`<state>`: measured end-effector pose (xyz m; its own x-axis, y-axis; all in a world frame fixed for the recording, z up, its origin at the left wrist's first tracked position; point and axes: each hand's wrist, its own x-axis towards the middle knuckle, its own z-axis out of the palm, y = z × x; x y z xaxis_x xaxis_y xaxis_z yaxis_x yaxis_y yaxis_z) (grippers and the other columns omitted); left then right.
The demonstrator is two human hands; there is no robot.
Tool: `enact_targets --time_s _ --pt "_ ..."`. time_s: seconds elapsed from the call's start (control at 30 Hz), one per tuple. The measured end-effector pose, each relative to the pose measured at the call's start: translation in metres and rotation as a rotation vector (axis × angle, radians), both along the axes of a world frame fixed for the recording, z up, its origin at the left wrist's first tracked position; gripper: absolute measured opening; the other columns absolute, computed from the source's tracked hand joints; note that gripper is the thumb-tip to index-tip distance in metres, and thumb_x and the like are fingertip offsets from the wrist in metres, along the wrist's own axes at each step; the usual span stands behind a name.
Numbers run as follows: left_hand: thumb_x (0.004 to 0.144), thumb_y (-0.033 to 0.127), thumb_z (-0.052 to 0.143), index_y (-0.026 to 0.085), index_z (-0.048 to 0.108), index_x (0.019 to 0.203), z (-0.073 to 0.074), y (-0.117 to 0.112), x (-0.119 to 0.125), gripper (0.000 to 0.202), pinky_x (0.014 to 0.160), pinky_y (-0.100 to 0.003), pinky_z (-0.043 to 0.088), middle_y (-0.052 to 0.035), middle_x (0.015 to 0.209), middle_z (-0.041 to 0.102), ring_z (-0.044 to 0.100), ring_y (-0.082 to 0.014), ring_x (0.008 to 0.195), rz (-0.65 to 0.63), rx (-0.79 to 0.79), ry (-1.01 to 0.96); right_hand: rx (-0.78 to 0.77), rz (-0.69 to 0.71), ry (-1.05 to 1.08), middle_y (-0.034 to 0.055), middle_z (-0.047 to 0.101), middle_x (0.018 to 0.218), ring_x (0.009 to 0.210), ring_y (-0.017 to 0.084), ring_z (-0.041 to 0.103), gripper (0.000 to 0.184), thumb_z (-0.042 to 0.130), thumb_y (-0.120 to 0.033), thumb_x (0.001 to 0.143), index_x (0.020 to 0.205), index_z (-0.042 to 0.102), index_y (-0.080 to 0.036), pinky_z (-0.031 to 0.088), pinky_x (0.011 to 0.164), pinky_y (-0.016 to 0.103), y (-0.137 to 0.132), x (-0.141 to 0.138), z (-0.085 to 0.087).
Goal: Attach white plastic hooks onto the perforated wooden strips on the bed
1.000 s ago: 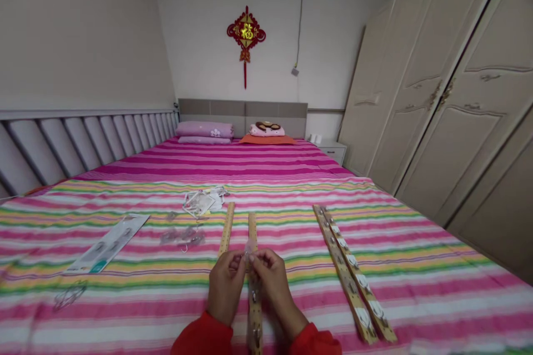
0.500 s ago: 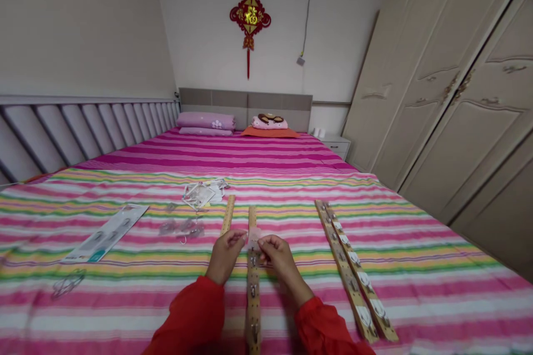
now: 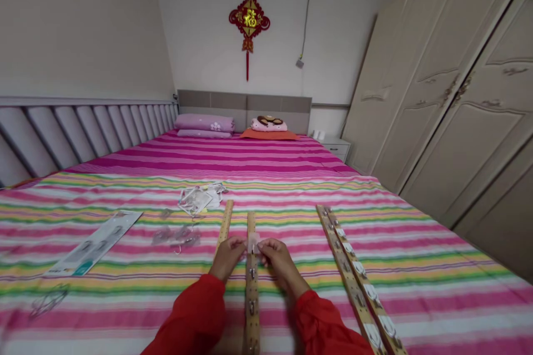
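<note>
Both of my hands, in red sleeves, meet over a wooden strip (image 3: 251, 288) lying lengthwise on the striped bedspread. My left hand (image 3: 228, 258) and my right hand (image 3: 278, 259) pinch a small clear adhesive hook (image 3: 252, 244) from either side and hold it down on the strip. Below it the strip carries a few metal hooks. A second, bare wooden strip (image 3: 225, 224) lies just left of the first.
Two more strips with white hook pads (image 3: 353, 274) lie to the right. Loose clear hooks (image 3: 177, 236), peeled backings (image 3: 199, 198) and a packaging card (image 3: 95, 244) lie left. A wardrobe (image 3: 458, 100) stands at the bed's right side, pillows (image 3: 204, 123) at the headboard.
My hands have moved forward along the strip and lowered the clear hook from in front of me onto the wood. The view has tilted a little.
</note>
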<state>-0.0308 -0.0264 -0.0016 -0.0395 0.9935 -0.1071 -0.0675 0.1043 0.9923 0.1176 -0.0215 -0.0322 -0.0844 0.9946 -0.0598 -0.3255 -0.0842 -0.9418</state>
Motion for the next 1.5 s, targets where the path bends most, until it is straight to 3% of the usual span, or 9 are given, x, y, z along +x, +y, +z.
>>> enact_targets --time_s 0.13,0.33,0.63,1.5 --pt "0.049 0.038 0.071 0.014 0.062 0.062 -0.006 0.007 0.001 0.029 0.052 -0.022 0.038 0.0025 0.053 0.059 0.051 -0.0095 0.049 0.008 -0.006 -0.008 -0.008 -0.029 -0.006 -0.0036 0.054 0.042 0.036 0.006 0.041 0.024 0.074 -0.034 0.056 0.058 0.062 -0.014 0.029 0.037 0.019 0.005 -0.002 -0.002" --pt "0.048 0.036 0.066 0.016 0.06 0.057 -0.016 0.016 0.0 0.022 0.049 -0.023 0.036 0.0057 0.043 0.05 0.047 -0.0102 0.045 0.048 0.028 0.09 -0.047 -0.082 -0.021 -0.0039 0.053 0.04 0.035 0.006 0.04 0.022 0.074 -0.031 0.053 0.053 0.061 -0.014 0.028 0.036 0.019 0.008 -0.007 -0.006" --pt "0.05 0.034 0.06 0.018 0.057 0.054 -0.034 0.024 0.002 0.018 0.056 -0.027 0.041 0.0026 0.05 0.057 0.054 -0.014 0.053 0.093 0.027 0.21 -0.053 -0.145 -0.023 -0.0037 0.053 0.041 0.035 0.006 0.041 0.018 0.072 -0.028 0.054 0.054 0.062 -0.014 0.027 0.035 0.019 0.011 -0.011 -0.02" --pt "0.054 0.032 0.06 0.018 0.059 0.059 -0.057 0.03 0.003 0.015 0.06 -0.028 0.044 0.0006 0.056 0.061 0.059 -0.0178 0.06 0.143 0.064 0.307 -0.063 -0.191 -0.056 -0.0063 0.05 0.039 0.033 0.006 0.038 0.017 0.071 -0.029 0.056 0.058 0.06 -0.016 0.026 0.033 0.018 0.013 -0.014 -0.031"
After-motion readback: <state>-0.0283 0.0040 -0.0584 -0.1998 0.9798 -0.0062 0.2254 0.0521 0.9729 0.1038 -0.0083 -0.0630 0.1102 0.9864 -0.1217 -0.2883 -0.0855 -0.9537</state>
